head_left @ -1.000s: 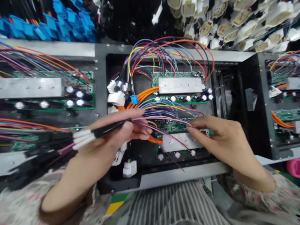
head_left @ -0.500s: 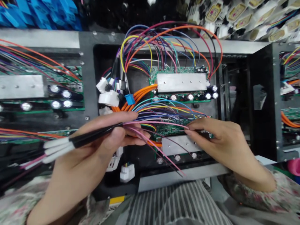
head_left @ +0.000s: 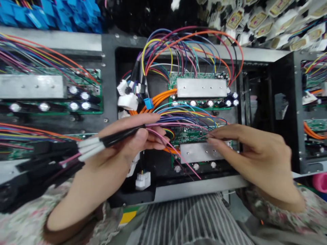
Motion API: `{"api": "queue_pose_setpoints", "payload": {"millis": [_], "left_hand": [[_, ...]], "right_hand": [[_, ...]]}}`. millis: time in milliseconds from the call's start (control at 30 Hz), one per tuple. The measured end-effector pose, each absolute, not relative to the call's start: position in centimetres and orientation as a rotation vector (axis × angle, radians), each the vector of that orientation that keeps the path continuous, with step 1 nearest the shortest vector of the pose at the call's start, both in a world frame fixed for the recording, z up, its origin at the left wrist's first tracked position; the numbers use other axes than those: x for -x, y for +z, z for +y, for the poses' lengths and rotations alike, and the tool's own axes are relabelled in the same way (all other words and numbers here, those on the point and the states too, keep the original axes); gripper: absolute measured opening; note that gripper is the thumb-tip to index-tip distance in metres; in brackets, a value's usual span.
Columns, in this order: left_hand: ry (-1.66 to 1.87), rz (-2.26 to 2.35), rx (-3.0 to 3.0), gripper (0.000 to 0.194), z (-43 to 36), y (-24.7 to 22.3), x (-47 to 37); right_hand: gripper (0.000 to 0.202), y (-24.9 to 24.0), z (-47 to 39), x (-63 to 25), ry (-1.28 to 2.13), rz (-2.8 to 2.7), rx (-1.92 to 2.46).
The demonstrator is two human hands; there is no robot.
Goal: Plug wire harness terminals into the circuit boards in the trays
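Note:
My left hand [head_left: 120, 146] is closed around a black-sleeved wire harness [head_left: 122, 135], with white sleeves at its lower left end. Thin loose wires fan out of it to the right; a pink wire [head_left: 184, 160] hangs free across the lower board. My right hand [head_left: 250, 149] pinches thin wire ends between thumb and forefinger, just above the lower circuit board [head_left: 189, 134]. That board carries a silver metal plate [head_left: 196, 152], partly covered by my right fingers. The upper circuit board [head_left: 172, 80] lies behind, with colored wires arching from it.
White connectors [head_left: 127, 100] and a small blue connector [head_left: 148, 103] cluster left of the boards. Another white connector [head_left: 143, 180] lies near the front. A black fixture frame [head_left: 108, 85] surrounds the boards. Blue connectors [head_left: 51, 13] and white connectors [head_left: 258, 18] are heaped at the back.
The view has shifted, so the fixture and left hand appear farther right. My right fingers now pinch a dark thin wire along with or beside the pink one; my left hand keeps its hold.

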State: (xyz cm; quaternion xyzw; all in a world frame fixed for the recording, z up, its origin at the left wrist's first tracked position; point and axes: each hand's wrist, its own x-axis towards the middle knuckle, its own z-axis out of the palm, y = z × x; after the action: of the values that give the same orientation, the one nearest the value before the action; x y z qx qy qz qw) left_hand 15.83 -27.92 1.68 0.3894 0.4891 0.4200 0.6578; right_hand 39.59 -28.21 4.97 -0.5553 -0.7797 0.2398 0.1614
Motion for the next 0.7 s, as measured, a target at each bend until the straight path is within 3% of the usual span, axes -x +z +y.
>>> {"api": "queue_pose_setpoints", "payload": {"millis": [267, 600, 700], "left_hand": [[0.905, 1.274, -0.817, 0.015, -28.1, 2.3, -16.4], [0.911, 1.25, -0.772, 0.017, -28.0, 2.4, -16.7], [0.926, 1.106, -0.743, 0.015, -27.7, 2.1, -16.7]], "right_hand": [[0.01, 3.4, -27.7, -39.6, 0.743, -2.279, 1.518], [0.007, 3.5, -27.7, -39.9, 0.732, -2.356, 1.486], [0.014, 4.5, -28.0, -39.9, 0.684, -2.384, 1.502]]}}
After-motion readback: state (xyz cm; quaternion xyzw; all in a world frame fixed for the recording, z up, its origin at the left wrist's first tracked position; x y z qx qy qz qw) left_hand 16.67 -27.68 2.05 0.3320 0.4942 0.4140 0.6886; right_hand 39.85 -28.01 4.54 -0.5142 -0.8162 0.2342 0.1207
